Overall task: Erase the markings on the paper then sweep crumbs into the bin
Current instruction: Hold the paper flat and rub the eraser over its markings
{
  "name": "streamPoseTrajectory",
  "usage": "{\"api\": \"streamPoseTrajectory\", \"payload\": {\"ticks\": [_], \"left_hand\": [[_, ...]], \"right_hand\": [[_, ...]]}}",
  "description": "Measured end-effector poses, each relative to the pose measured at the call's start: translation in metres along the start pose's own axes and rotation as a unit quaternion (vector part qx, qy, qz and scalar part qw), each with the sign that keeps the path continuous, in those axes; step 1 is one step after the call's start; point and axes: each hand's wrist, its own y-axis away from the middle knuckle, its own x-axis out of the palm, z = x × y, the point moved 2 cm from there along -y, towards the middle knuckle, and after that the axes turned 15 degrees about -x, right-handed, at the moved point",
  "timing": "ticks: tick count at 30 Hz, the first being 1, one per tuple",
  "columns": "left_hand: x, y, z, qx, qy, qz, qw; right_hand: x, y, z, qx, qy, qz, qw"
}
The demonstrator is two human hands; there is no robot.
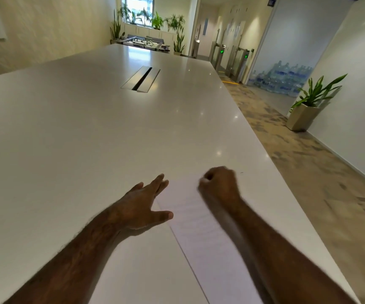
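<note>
You are in the erasing step, by the look of it. Your right hand [220, 185] is curled into a fist over the far part of the paper [201, 233], and a pale bit shows at its thumb side; it is probably an eraser, but the hand is blurred and you cannot be sure what it pinches. Your left hand [143, 205] lies flat with fingers straight and spread, its fingertips and thumb touching the paper's left edge to pin it to the table [78, 139].

The paper lies along the table's right side, running from under your right forearm up to the fist. Faint lines show just below the fist.

Next you need short rubbing strokes over those lines while the left hand presses down. No bin is in view; you must find it before sweeping.
</note>
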Motion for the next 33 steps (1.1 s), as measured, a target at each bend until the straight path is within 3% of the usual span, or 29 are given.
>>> {"api": "streamPoseTrajectory", "payload": {"ticks": [3,4,6,8,13,15,17,20,26,28,31,33], "left_hand": [[-0.002,0.005,-0.004,0.004,-0.001,-0.007,1.0],[-0.003,0.006,-0.007,0.002,-0.005,-0.011,1.0],[-0.004,0.007,-0.01,-0.005,-0.015,-0.016,1.0],[-0.004,0.006,-0.011,-0.005,-0.025,-0.013,1.0],[-0.006,0.013,-0.014,-0.01,-0.017,-0.004,1.0],[-0.007,0.014,-0.015,-0.004,-0.016,-0.01,1.0],[-0.006,0.011,-0.014,0.003,-0.019,-0.015,1.0],[-0.004,0.007,-0.009,0.007,-0.022,-0.019,1.0],[-0.004,0.008,-0.008,0.011,-0.025,-0.019,0.999],[-0.002,0.008,-0.008,0.01,-0.026,-0.018,0.999],[-0.003,0.011,-0.01,0.009,-0.029,-0.014,0.999],[-0.003,0.008,-0.01,0.016,-0.032,-0.019,0.999]], "right_hand": [[-0.025,-0.009,-0.039,0.081,0.116,-0.051,0.989],[-0.014,-0.003,-0.024,0.043,0.098,-0.07,0.992],[0.019,0.02,0.023,-0.046,0.032,-0.013,0.998],[0.025,0.033,0.036,-0.079,-0.02,0.023,0.996],[-0.029,-0.009,-0.053,0.073,0.069,-0.051,0.994],[-0.027,-0.002,-0.046,0.065,0.063,-0.083,0.992],[-0.008,0.017,-0.013,0.004,0.013,-0.106,0.994],[0.015,0.042,0.015,-0.096,-0.007,-0.036,0.995],[-0.034,-0.011,-0.067,0.07,0.065,-0.062,0.993],[-0.028,0.002,-0.055,0.054,0.044,-0.088,0.994],[0.003,0.033,-0.016,-0.058,0.002,-0.002,0.998],[-0.006,0.023,-0.029,-0.029,0.007,-0.014,0.999]]}}
